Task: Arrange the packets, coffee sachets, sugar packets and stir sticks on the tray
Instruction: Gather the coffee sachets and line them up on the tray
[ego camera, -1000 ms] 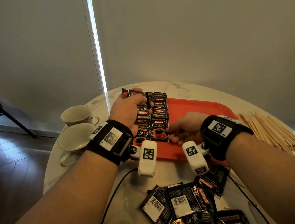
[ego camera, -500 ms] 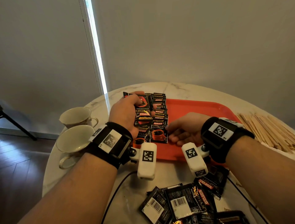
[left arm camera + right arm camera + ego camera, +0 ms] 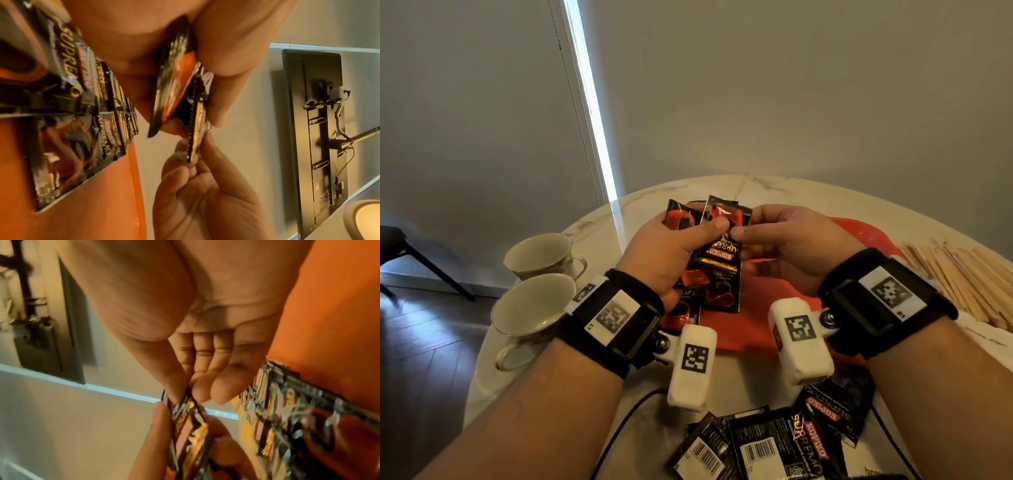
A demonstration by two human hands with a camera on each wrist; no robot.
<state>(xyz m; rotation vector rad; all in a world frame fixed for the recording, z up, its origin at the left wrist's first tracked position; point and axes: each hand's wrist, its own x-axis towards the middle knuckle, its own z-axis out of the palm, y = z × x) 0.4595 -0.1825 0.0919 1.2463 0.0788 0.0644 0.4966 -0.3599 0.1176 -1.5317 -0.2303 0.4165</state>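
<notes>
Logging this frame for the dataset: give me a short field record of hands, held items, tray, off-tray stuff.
left hand: grips a small fan of coffee sachets
right hand: pinches the front sachet of that fan
tray: red, holds overlapping sachet rows
loose sachets: on table, near edge, off tray
stir sticks: piled on table, right of tray
cups: two, left of tray

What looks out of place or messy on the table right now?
A loose pile of coffee sachets lies off the tray at the near table edge, overlapping, some barcode-side up. The stir sticks also sit off the tray, to its right. The sachets on the tray lie in neat overlapping rows. Nothing looks spilled or torn.
</notes>
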